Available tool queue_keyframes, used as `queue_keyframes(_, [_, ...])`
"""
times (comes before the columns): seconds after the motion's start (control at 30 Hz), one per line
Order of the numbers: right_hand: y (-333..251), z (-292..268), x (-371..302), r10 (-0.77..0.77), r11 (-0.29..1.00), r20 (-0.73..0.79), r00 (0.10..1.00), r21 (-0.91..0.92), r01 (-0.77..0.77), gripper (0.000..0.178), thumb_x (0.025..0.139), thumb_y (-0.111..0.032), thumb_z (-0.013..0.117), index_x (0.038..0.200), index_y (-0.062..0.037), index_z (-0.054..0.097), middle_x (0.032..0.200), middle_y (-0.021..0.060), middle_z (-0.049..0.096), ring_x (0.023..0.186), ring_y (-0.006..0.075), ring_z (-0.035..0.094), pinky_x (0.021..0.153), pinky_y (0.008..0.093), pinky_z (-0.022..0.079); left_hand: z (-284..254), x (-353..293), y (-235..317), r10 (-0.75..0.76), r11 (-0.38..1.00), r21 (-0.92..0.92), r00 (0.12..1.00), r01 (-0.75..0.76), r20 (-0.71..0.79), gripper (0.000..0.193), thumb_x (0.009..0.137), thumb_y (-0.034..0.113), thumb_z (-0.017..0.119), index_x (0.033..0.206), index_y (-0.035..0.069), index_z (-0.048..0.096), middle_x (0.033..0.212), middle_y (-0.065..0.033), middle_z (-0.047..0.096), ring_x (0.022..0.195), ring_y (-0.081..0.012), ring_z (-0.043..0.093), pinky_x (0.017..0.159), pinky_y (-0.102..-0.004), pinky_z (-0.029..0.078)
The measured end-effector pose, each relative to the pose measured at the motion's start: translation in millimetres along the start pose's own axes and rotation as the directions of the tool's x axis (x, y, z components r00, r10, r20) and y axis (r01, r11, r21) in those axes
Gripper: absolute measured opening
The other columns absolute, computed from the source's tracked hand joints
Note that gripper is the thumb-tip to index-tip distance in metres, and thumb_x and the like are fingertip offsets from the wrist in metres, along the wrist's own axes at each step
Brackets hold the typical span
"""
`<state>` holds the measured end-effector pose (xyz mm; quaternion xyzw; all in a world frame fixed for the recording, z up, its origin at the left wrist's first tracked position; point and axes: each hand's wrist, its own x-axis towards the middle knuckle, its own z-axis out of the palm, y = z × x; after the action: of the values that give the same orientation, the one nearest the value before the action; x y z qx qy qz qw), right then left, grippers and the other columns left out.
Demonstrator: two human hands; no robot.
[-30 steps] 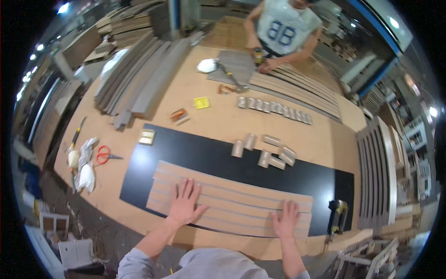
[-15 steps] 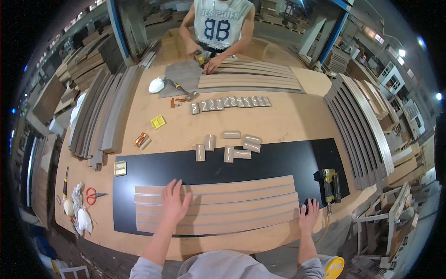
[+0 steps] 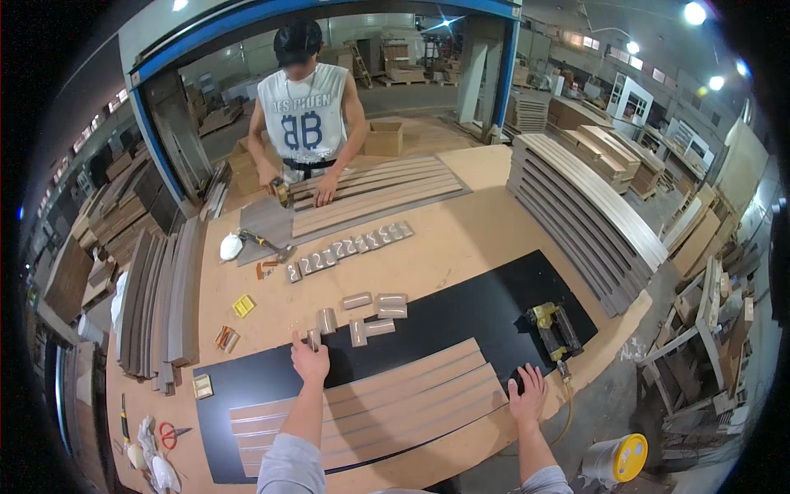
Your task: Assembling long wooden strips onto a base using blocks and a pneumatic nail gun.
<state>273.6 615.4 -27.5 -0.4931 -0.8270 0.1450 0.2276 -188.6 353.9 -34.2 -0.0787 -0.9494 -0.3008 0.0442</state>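
My left hand (image 3: 310,362) has its fingers and thumb closed round a small tan curved block (image 3: 313,338) on the black panel (image 3: 428,309). Beside that block stand several similar tan blocks (image 3: 327,320). My right hand (image 3: 527,392) lies with fingers spread at the right end of the long tan slats (image 3: 395,395), which lie side by side on the panel. A small dark patch shows by my right thumb; what it is I cannot make out. Right of this hand, a nail gun (image 3: 553,328) with a hose rests on the panel.
Across the table a co-worker (image 3: 309,123) holds a tool (image 3: 281,194) over another set of slats (image 3: 378,198). Slat stacks stand left (image 3: 156,296) and right (image 3: 584,222). Nearby are a hammer (image 3: 263,241), red scissors (image 3: 171,435), a yellow tray (image 3: 243,305) and a yellow-lidded bucket (image 3: 617,459).
My left hand has left the slats, moved forward to the small blocks and closed on one. My right hand stays by the slat ends. The view has turned and tilted up.
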Motion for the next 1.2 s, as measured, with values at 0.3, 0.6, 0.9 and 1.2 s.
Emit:
queue_keyframes(0.3, [-122.4, 31.9, -67.9, -0.069, 0.566, 0.227, 0.971, 0.811, -0.149, 0.03, 0.106, -0.016, 0.062, 0.133, -0.0036, 0.065, 0.128, 0.0059, 0.067, 0.117, 0.0157, 0.063, 0.099, 0.033, 0.052, -131.3, -148.8, 38.0, 0.166, 0.759, -0.644, 0.927, 0.096, 0.335, 0.099, 0.084, 0.004, 0.076, 0.166, 0.01, 0.02, 0.111, -0.0091, 0.06, 0.087, -0.0163, 0.058, 0.08, -0.0327, 0.053])
queue_keyframes(0.6, [-262.7, 3.2, -112.0, -0.279, 0.228, 0.859, 0.43, 0.494, -0.839, 0.049, 0.112, -0.028, 0.05, 0.152, 0.0001, 0.048, 0.127, 0.0123, 0.069, 0.109, 0.0226, 0.071, 0.09, 0.0349, 0.058, -171.2, -222.1, 32.2, 0.34, 0.794, -0.603, 0.879, -0.078, 0.335, 0.094, 0.082, 0.017, 0.085, 0.16, 0.002, 0.034, 0.116, -0.0129, 0.067, 0.093, -0.0209, 0.065, 0.083, -0.0355, 0.055])
queue_keyframes(0.9, [-221.4, 1.6, -130.8, -0.46, -0.011, 0.84, 0.29, 0.321, -0.947, 0.046, 0.105, -0.053, 0.053, 0.125, -0.013, 0.063, 0.103, 0.0043, 0.067, 0.083, 0.0177, 0.06, 0.067, 0.0341, 0.048, -173.3, -204.4, -3.6, 0.336, 0.441, -0.722, 0.648, 0.533, 0.683, 0.026, 0.108, 0.016, 0.06, 0.126, -0.001, 0.068, 0.112, -0.005, 0.072, 0.095, -0.0124, 0.066, 0.09, -0.0312, 0.055])
queue_keyframes(1.2, [-216.9, -6.4, -140.5, -0.439, 0.095, 0.884, 0.161, 0.224, -0.97, 0.047, 0.104, -0.051, 0.057, 0.126, -0.0107, 0.063, 0.107, 0.0051, 0.068, 0.089, 0.0177, 0.063, 0.076, 0.0324, 0.051, -183.6, -196.2, 3.7, 0.32, 0.587, -0.637, 0.58, 0.499, 0.749, 0.016, 0.102, 0.013, 0.068, 0.108, 0.0, 0.074, 0.09, -0.003, 0.071, 0.079, -0.0083, 0.064, 0.07, -0.0267, 0.053])
